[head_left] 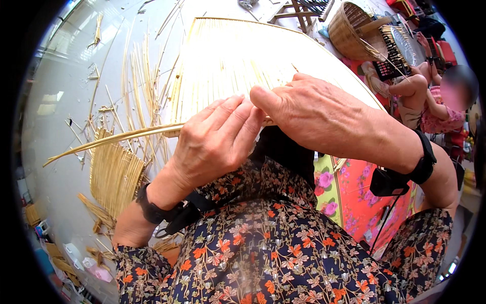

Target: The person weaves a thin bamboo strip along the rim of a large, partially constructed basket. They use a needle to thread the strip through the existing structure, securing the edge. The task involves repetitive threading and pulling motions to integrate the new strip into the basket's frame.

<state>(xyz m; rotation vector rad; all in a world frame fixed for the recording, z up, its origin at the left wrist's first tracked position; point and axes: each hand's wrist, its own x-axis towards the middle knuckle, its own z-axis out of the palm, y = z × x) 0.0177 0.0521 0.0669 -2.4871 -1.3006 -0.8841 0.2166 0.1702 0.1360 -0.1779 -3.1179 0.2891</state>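
Across the upper middle lies a pale trapezoid panel of fine plant strips, its near edge at my lap. My left hand has its fingers closed over that edge, beside a bundle of long loose strips sticking out to the left. My right hand is closed on the same edge just right of it, thumb near my left fingertips; what lies under the fingertips is hidden.
Loose strips and a slatted piece lie on the pale floor. A wicker basket, wooden stand and black rack are at upper right. Another person sits at right beside a flowered mat.
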